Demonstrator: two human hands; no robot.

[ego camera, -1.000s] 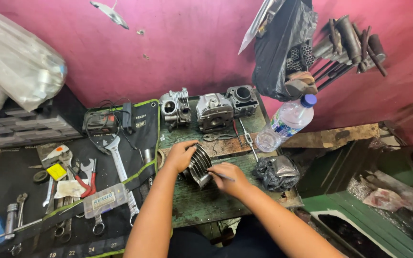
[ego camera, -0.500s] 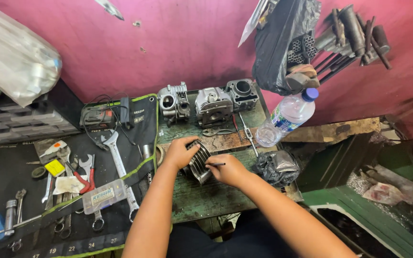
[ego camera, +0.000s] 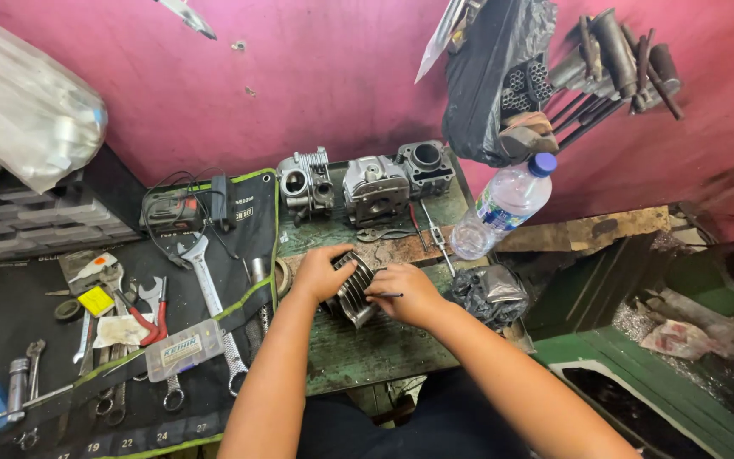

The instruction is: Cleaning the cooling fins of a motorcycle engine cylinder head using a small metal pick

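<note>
In the middle of the green table (ego camera: 384, 357), a little in from its near edge, a finned metal engine cylinder (ego camera: 352, 289) lies tilted on its side between the person's two hands. The left hand (ego camera: 320, 274) grips the cylinder's left side, its fingers curled over the cooling fins. The right hand (ego camera: 408, 293) rests against the cylinder's right side with its fingers pinched around a thin dark tool (ego camera: 388, 295), whose tip points left towards the fins; whether the tip touches the metal cannot be told.

Along the far edge of the table, against the pink wall (ego camera: 333, 76), three grey engine heads (ego camera: 367, 183) stand in a row. Just in front of them lie pliers (ego camera: 384, 233) and a long slim rod (ego camera: 435, 242). At the far right corner a clear plastic water bottle (ego camera: 503, 208) with a blue cap leans to the right. Near the right edge, just beside the right hand, sits a crumpled dark plastic bag (ego camera: 486, 293).

Left of the table a black tool roll (ego camera: 172, 399) edged in green is spread flat, carrying a large wrench (ego camera: 210, 297), smaller spanners, red-handled pliers (ego camera: 142, 319) and a small clear plastic box (ego camera: 184, 348). A black bag (ego camera: 494, 76) and a bundle of dark tools (ego camera: 613, 59) hang on the wall above the right corner.
</note>
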